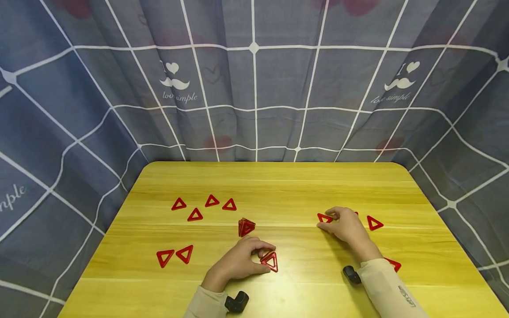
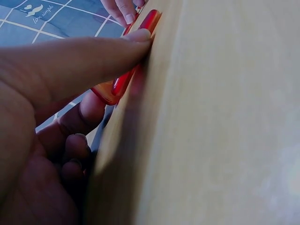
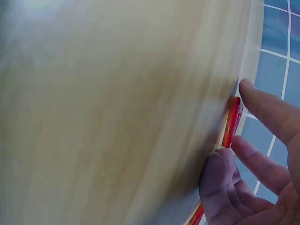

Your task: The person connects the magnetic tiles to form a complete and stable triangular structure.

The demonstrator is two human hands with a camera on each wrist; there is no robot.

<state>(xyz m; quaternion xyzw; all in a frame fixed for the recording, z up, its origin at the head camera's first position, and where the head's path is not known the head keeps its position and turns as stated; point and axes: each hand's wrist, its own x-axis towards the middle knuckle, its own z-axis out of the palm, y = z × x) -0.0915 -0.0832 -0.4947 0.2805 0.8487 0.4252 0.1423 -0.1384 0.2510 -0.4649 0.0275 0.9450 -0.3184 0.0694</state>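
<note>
My left hand pinches red triangular tiles low over the table at front centre. In the left wrist view the thumb presses a red tile, with an orange-red edge right behind it. Just beyond this hand, several red triangles stand together as a small stack. My right hand has its thumb and fingers spread around one flat red triangle. In the right wrist view the thumb tip is slightly apart from that tile, and the fingers are close to its other end.
Several red triangle frames lie at the left, among them one near the front and one farther back. To the right are another triangle and one partly behind the sleeve. A grey checked curtain surrounds the wooden table.
</note>
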